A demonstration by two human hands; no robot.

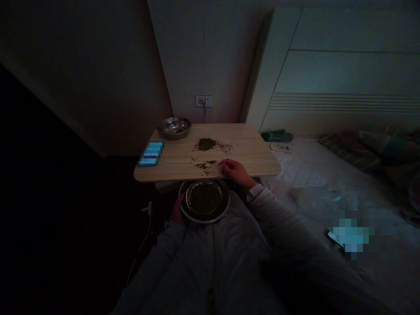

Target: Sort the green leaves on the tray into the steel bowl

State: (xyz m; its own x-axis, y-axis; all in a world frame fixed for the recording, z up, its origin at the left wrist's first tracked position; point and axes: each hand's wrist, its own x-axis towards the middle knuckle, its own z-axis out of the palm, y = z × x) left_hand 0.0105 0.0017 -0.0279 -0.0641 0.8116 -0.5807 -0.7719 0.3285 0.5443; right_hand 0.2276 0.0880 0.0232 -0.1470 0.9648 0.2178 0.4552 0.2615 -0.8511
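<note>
My left hand (178, 211) grips the left rim of a round metal plate (224, 205) held on my lap just under the front edge of a small wooden table (252, 153). The plate holds dark green bits. My right hand (235, 170) lies on the table's front edge, fingers curled and pressed onto the wood beside a small scatter of green bits (206, 164). A larger heap of the same green bits (206, 143) lies in the middle of the table.
A steel bowl (174, 127) stands at the table's back left corner. A wall socket (203, 101) with a cable is behind the table. A bed (311, 192) with a remote (281, 148) and a phone (334, 237) is at the right.
</note>
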